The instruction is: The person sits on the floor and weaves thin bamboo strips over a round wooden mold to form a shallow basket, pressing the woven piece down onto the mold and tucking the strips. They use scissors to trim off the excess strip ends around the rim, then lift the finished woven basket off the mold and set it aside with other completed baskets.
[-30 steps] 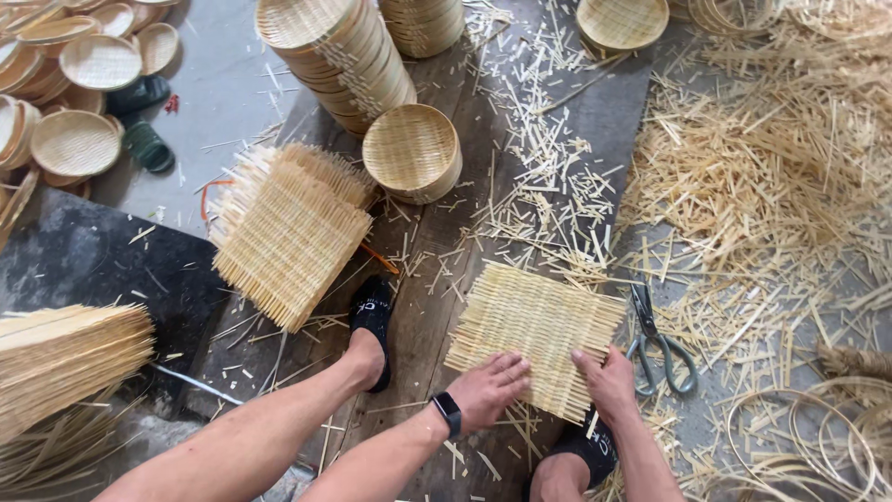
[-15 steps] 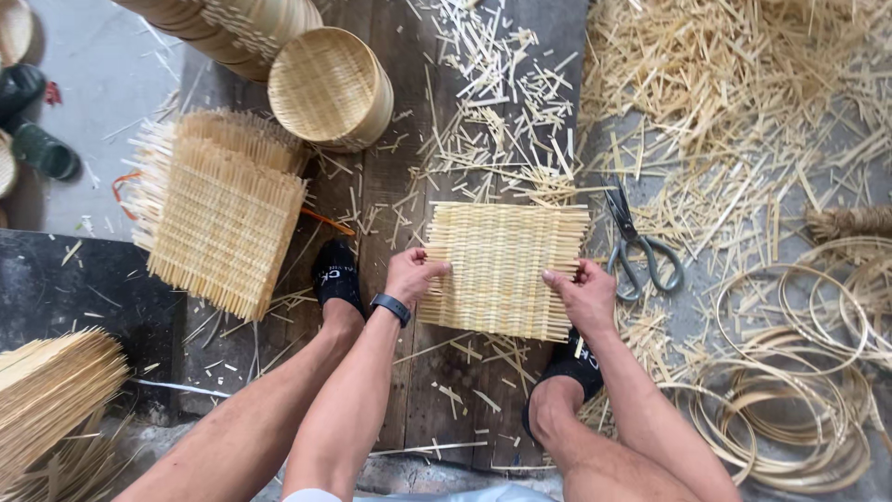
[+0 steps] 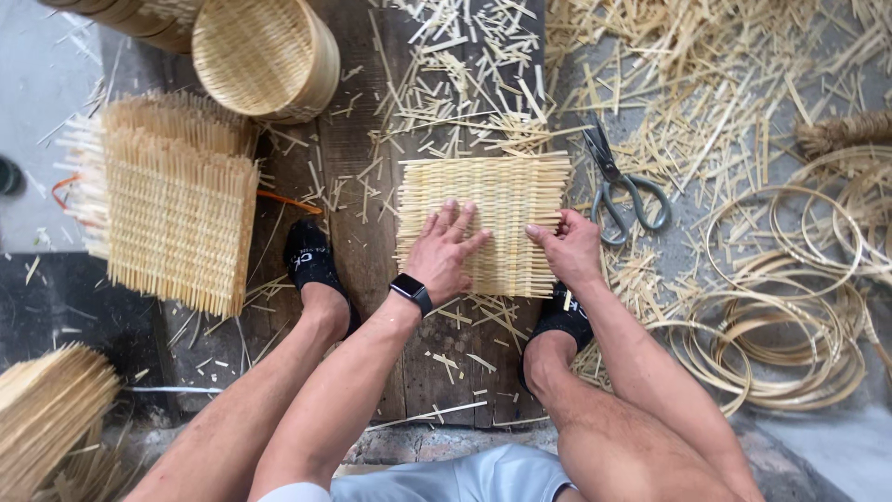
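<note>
A person sits low with both hands on a woven mat that lies flat on a dark wood board, between their two feet. The step in hand looks like pressing the mat flat and tidying its strips. The left hand lies on the mat's lower left part, palm down, fingers spread wide and flat; it grips nothing and only pushes down. The right hand sits at the mat's right edge with its fingers curled; it may be pinching the strip ends there, but I cannot tell if it has hold of them. Most of the mat lies above and between the fingers, and its loose strip ends stick out on the right. The next move likely needs a firm, even push so the thin strips stay in line and do not slip out. Scissors lie just right of the mat, near the right hand. A pile of mats sits well off to the left, a round basket lies above it, and thin hoops lie at the right.
</note>
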The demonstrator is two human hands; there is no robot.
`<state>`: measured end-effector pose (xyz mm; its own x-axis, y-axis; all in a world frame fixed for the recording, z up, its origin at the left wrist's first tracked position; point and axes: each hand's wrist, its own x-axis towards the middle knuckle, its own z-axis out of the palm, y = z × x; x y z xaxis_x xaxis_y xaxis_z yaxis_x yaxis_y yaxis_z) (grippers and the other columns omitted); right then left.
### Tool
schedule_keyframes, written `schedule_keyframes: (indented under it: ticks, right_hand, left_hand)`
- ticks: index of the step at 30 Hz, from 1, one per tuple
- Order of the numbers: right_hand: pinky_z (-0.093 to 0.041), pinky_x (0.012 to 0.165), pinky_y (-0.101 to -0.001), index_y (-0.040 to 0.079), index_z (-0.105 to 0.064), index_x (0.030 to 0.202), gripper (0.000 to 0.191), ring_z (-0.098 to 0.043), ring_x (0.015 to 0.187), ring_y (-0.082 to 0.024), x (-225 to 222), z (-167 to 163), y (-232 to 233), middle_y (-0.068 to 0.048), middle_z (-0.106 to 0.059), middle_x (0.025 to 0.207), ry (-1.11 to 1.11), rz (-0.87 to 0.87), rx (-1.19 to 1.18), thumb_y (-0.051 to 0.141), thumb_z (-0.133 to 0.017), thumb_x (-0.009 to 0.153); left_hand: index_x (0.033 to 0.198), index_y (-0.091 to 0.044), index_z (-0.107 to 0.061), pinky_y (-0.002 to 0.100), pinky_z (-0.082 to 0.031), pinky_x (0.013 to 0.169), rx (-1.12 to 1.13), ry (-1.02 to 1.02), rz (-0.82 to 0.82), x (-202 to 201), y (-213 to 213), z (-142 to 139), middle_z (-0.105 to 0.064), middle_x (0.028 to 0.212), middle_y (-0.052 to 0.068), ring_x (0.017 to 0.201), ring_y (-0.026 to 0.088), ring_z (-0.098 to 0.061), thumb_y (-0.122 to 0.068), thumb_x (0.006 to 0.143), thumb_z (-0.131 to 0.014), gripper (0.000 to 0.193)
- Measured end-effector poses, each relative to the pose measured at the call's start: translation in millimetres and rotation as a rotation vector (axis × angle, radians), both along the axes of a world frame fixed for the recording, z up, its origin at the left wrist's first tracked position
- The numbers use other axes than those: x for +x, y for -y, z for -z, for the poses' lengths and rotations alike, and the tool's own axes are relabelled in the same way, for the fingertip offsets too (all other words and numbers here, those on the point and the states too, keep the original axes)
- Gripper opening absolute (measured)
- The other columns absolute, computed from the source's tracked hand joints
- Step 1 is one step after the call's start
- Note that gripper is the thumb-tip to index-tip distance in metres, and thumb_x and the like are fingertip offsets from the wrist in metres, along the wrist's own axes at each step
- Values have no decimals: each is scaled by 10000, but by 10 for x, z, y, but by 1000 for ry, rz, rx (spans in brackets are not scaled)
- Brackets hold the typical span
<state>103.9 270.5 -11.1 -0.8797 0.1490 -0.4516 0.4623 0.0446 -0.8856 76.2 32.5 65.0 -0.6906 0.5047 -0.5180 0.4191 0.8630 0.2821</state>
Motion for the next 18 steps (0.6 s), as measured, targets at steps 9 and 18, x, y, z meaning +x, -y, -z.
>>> schedule_keyframes:
  ticks: [9,18]
  right_hand:
    - [-582,809,-296,63,-690,1164,415,-694,907,-148,248,-147,-808,-60,-718,1019,-13,104,492,281,-852,850]
    - [-378,1059,-476,177,-808,1031,218,-586,1171,-288,1024,-401,-2602,-70,-721,1156,205,-466,1534,311,-671,927]
  left_hand:
    - [1438,-317,-550,485,-222,1233,150,-97,-14,221,20,36,-277,1645,104,1524,375,-212,-413,609,-922,914]
    - [1444,-239,-568,490,-268,1184,235,-144,-45,208,-51,-130,-337,1623,162,1479,405,-277,-447,601,-917,936]
